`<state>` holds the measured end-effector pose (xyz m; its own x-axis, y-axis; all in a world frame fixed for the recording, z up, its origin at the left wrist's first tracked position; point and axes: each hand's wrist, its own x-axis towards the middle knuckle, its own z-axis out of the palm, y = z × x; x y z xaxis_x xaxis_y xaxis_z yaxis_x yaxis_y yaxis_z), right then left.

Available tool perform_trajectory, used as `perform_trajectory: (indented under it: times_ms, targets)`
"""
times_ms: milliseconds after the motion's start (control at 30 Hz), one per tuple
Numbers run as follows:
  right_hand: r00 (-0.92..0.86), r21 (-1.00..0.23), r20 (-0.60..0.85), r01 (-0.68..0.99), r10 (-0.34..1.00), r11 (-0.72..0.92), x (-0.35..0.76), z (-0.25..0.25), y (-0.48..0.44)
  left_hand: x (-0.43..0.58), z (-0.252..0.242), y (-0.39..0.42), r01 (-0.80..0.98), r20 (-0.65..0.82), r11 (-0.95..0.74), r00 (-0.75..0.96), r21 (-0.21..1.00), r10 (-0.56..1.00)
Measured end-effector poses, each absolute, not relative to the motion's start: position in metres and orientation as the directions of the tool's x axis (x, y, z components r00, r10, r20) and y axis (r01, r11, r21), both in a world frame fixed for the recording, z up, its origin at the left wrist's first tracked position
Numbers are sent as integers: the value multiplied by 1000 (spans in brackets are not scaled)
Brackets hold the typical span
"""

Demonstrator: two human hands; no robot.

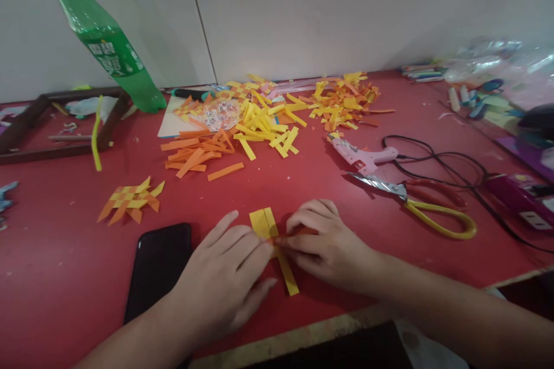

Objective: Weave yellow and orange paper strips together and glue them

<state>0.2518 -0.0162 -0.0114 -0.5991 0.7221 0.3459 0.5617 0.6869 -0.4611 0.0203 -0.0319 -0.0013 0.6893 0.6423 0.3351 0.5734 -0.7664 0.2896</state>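
Yellow paper strips (288, 274) lie side by side on the red table, crossed by an orange paper strip (308, 231) near their middle. My left hand (231, 268) presses its bent fingertips on the left side of the crossing, one finger raised and the thumb apart. From the right, my right hand (333, 242) pinches the orange strip where it meets the yellow ones. My fingers partly hide the crossing. A woven orange and yellow paper piece (132, 199) with pointed ends lies left of my left hand, above a black phone (158, 268).
Orange strips (197, 153) and yellow strips (259, 121) are heaped beyond my hands, near paper scraps (346, 98). To the right lie a pink glue gun (361, 155), scissors (381, 184) and a purple power strip (521, 196). A green bottle (116, 60) stands by a brown frame (52, 155).
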Motion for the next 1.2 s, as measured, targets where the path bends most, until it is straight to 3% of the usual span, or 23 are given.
perform_trajectory:
  times_ms: [200,633,1200]
  targets:
    - [-611,-455,337,560,717,692,252,-11,-15,19,4,-32,549,275,-786,739,283,615]
    - [-604,-441,360,561,711,701,254,-11,-15,20,7,-35,545,312,-814,752,199,580]
    - [-602,-427,337,587,723,688,254,-10,-17,21,2,-39,564,325,-795,726,223,606]
